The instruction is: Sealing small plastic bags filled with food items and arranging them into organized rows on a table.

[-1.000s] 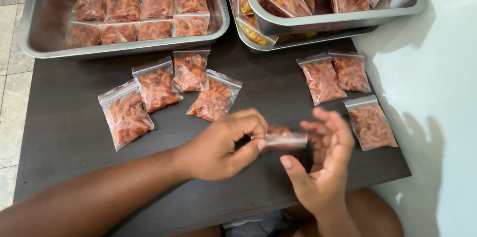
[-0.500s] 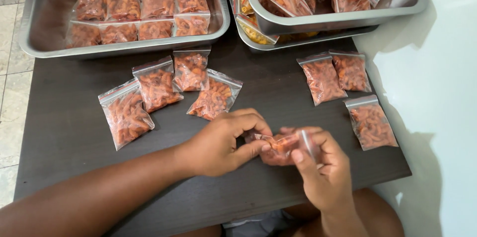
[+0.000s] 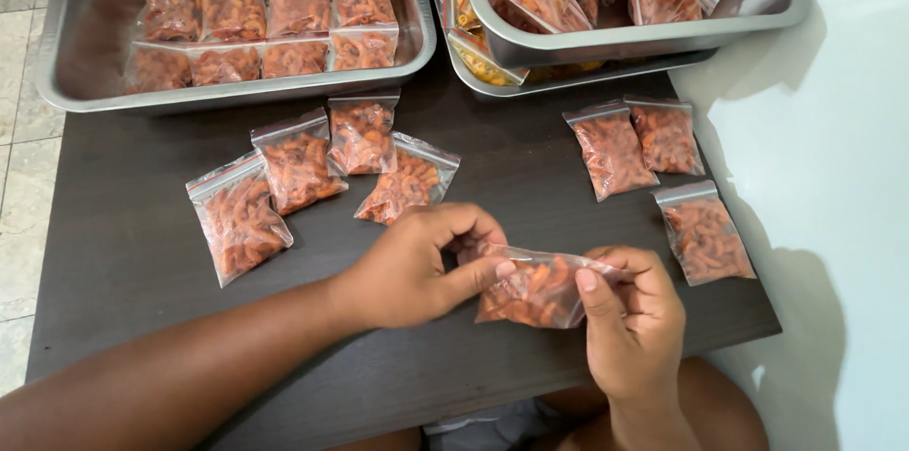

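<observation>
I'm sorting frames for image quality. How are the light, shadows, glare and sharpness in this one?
Head view: soft, even light; the table casts a gentle shadow on the pale floor at right; mild glare on the steel tray rim and plastic bags. Left hand, right hand and held bag look sharp, without motion blur.

Beside the left tray (image 3: pixel 66 53) holding eight packets, seven packets lie on the desk (image 3: pixel 142 262), one more between two hands.

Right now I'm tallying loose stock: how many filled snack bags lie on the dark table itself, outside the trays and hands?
7: four in a left cluster, three at the right. None looks hidden.
</observation>
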